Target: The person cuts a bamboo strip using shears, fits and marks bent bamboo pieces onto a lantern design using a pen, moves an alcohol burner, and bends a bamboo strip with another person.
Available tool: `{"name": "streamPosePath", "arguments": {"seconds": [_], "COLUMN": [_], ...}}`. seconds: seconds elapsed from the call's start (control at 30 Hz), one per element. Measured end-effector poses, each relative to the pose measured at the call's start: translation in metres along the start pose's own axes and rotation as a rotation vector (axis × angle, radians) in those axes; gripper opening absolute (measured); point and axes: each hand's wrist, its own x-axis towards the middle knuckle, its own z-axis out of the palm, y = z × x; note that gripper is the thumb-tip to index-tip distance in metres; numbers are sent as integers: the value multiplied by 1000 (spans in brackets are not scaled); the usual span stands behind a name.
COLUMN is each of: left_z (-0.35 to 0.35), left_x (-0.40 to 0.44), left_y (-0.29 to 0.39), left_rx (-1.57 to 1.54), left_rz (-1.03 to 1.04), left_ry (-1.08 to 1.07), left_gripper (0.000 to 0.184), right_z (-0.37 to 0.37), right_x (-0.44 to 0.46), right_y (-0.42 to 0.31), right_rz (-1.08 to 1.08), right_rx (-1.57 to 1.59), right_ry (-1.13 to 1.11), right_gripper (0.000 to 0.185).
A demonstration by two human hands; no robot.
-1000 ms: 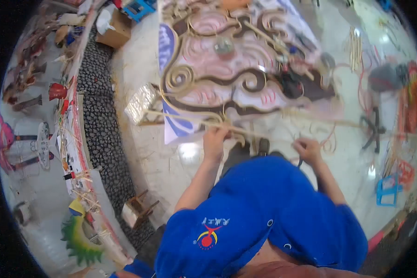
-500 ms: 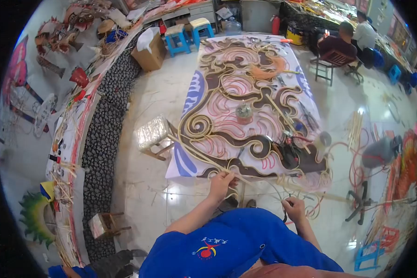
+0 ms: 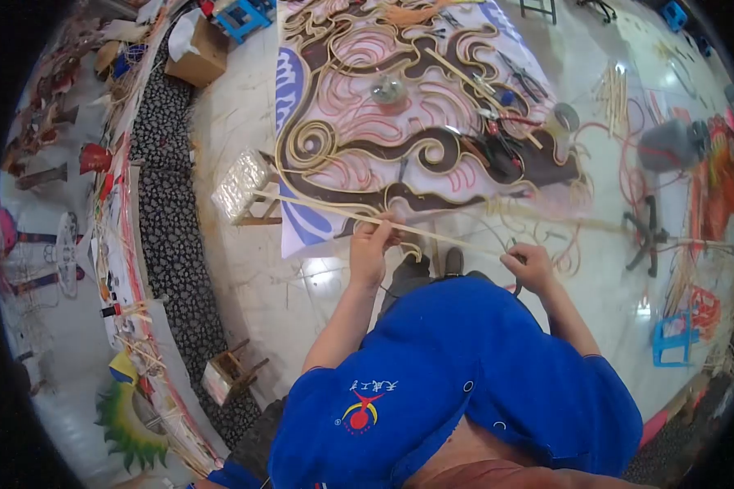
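Note:
A long, pale bamboo strip (image 3: pixel 318 206) runs from beside the plastic-wrapped stool across to my right. My left hand (image 3: pixel 373 248) pinches it part way along, thumb and fingers closed. Toward the strip's right end, my right hand (image 3: pixel 532 267) is closed round a slim dark tool, whose end (image 3: pixel 518 286) shows below the fist; its kind cannot be made out. Whether that hand also touches the strip is unclear. Just beyond my hands lies a large printed sheet (image 3: pixel 289 243), with bent strips following its dark scrolls and pink curves.
On the sheet are a glass jar (image 3: pixel 389 91), pliers (image 3: pixel 526 81) and other tools. The wrapped stool (image 3: pixel 243 186) stands left, a small stool (image 3: pixel 230 375) lower left. Rightward are a grey container (image 3: pixel 669 147), red hose and a blue stool (image 3: pixel 673 338). Another person's blue sleeve shows at bottom left.
The view has tilted down, so the sheet and hands sit higher in the picture. The strip now reaches nearer my right hand. Both hands stay closed.

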Motion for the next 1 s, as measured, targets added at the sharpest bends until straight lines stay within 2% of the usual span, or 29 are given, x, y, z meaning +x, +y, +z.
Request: {"name": "streamPosePath", "arguments": {"seconds": [0.47,0.7,1.0], "left_z": [8,6,12], "left_x": [6,6,0], "left_y": [4,2,8], "left_rx": [42,132,189], "left_rz": [41,66,122], "left_ry": [-8,87,48], "left_gripper": [20,17,19], "right_z": [0,-3,-4], "right_x": [-6,-4,0], "right_y": [-3,-8,-13], "right_rz": [-19,2,25], "right_rx": [4,-26,-77], "right_ry": [51,8,-17], "right_gripper": [22,22,25]}}
